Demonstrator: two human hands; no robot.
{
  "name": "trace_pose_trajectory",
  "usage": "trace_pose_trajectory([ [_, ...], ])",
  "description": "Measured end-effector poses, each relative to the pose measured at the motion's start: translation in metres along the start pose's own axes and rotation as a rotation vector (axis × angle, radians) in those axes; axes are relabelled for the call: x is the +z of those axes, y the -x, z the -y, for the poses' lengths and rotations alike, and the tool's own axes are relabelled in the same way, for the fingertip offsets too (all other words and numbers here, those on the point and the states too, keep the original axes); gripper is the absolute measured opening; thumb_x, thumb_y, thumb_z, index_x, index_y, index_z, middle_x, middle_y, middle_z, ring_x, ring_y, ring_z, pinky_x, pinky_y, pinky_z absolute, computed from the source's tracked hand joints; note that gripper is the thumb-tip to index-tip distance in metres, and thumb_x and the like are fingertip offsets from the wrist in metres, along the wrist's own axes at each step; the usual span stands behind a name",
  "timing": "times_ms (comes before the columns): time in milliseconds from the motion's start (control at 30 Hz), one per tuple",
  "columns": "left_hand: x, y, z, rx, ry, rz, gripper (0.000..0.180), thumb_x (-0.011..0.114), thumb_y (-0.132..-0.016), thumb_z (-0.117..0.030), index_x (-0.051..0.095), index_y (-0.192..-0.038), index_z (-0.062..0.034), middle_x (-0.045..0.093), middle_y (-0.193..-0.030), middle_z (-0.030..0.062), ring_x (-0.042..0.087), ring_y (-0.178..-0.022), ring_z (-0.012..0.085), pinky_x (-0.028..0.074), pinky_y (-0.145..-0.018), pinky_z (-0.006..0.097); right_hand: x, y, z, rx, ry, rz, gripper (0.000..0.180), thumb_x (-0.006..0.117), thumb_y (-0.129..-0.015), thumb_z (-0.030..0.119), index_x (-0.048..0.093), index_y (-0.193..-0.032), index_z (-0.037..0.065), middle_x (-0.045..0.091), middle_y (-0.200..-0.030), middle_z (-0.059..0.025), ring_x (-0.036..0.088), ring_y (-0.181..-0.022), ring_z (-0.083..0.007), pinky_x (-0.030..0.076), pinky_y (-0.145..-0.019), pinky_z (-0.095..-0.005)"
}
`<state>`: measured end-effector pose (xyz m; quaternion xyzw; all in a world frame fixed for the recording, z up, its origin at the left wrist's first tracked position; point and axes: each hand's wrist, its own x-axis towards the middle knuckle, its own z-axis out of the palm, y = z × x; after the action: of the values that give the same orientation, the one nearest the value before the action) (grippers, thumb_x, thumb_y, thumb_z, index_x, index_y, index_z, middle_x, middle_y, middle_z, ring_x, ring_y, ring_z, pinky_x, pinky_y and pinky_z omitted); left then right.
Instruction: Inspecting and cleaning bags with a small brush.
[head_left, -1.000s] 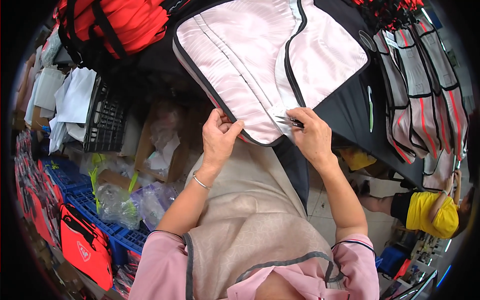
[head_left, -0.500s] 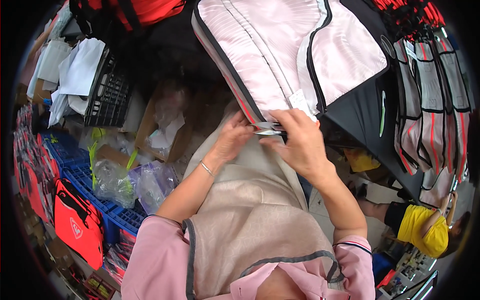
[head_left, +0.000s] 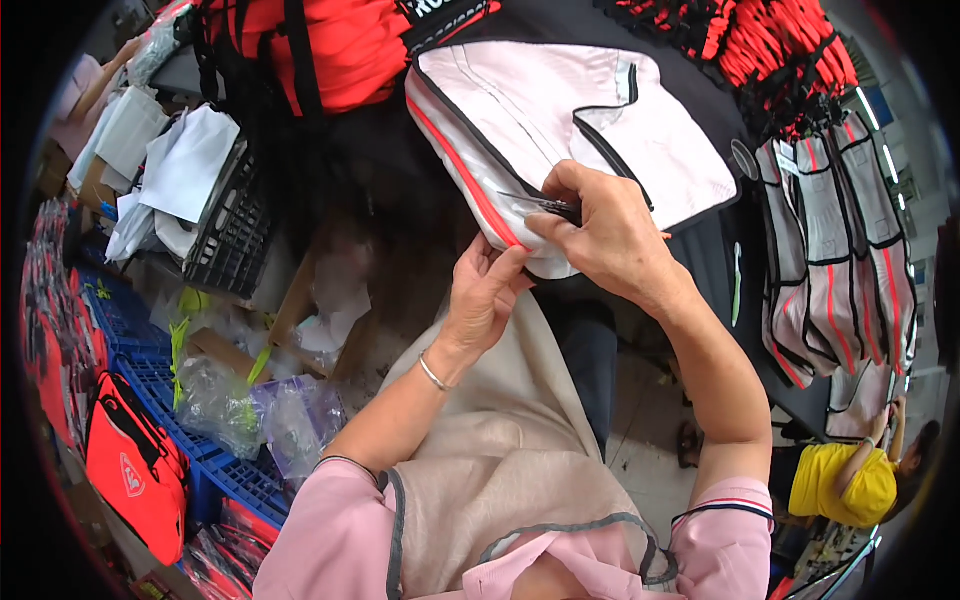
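The left hand (head_left: 487, 300) pinches, thumb against fingers, the red-striped near edge of a pale pink fabric panel (head_left: 530, 115) with black binding. The right hand (head_left: 610, 235) is curled around a pair of dark snips (head_left: 552, 207), held over the panel's near corner with the blades pointing left; whether the blades touch the cloth cannot be told. The panel lies in front of the person, its far part on the black tabletop (head_left: 712, 262) and its near corner reaching toward the beige apron (head_left: 500, 440). A black-edged slit curves across the panel's right half.

Just beyond the panel's far left corner sits a heap of red bags (head_left: 345, 55) with black straps; beyond its far right corner is a bunch of red and black strips (head_left: 790, 60). To the right of the panel hang grey lengths with red lines (head_left: 835, 250), and between them and the panel lies a slender green-and-white tool (head_left: 737, 285). Well left of the panel, white papers (head_left: 190, 165) rest against a black crate (head_left: 225, 225). Farther off, down and left from the panel, are clear plastic bags (head_left: 215, 415), blue crates (head_left: 150, 370) and a red bag (head_left: 135, 475).
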<state>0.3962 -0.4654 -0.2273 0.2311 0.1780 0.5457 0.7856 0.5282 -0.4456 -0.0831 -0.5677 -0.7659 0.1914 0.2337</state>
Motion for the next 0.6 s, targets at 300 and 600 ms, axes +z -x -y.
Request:
trace_pose_trajectory([
  [300,-0.008,-0.013,-0.025,0.044,-0.053,0.015,0.039,0.063,-0.095,-0.03,0.055,-0.12,-0.0022,0.065,-0.103,0.0072,0.066,-0.086,0.0132,0.057,-0.067,0.026,-0.003,-0.021,0.011,-0.054,0.161,0.081,0.027,0.073,-0.08,0.025,0.065,-0.089,0.001,0.06,-0.062,-0.0159,0.06,-0.056,-0.0311,0.045,-0.055,-0.0391],
  [600,0.002,-0.025,-0.017,0.18,-0.405,0.136,0.026,0.068,-0.092,-0.025,0.063,-0.105,-0.0028,0.066,-0.084,0.0024,0.061,-0.069,0.0071,0.051,-0.051,0.022,0.001,-0.006,-0.018,-0.082,0.038,-0.043,0.012,0.063,-0.079,0.002,0.053,-0.081,-0.003,0.053,-0.063,-0.0148,0.055,-0.059,-0.0249,0.042,-0.057,-0.0356],
])
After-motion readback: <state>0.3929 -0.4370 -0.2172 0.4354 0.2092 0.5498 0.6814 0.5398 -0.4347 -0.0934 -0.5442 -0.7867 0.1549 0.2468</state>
